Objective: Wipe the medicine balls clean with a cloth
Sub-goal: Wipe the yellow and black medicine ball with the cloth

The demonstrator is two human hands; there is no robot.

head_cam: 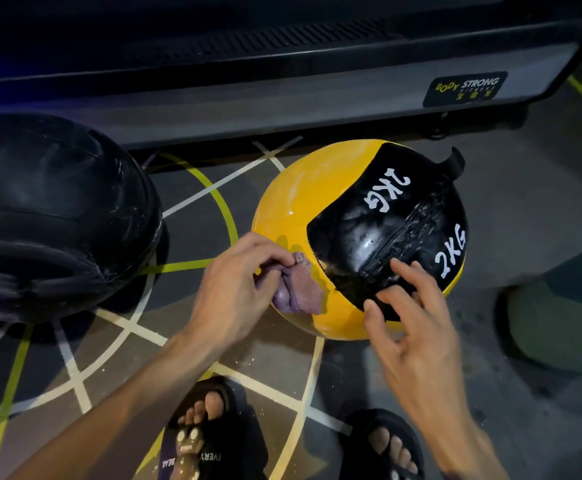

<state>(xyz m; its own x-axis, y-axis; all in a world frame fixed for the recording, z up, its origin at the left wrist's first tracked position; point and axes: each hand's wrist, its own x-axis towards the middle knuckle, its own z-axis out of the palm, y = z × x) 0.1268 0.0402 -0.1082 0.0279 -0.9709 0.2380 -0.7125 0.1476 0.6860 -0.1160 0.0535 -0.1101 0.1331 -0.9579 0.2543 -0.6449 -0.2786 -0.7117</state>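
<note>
A yellow and black medicine ball [303,202] marked 2KG lies on the floor in the middle of the view. My left hand [234,289] pinches a purple cloth [300,289] and holds it against the ball's lower yellow part. My right hand [407,320] rests with spread fingers on the ball's black panel near the seam. A larger black medicine ball [53,216] sits on the floor at the left, apart from both hands.
A grey machine base [282,95] with a Body Strong label runs across the back, close behind the balls. The dark floor [192,237] carries yellow and white lines. My two sandalled feet [209,434] stand below the ball. A pale rounded object [556,323] sits at the right.
</note>
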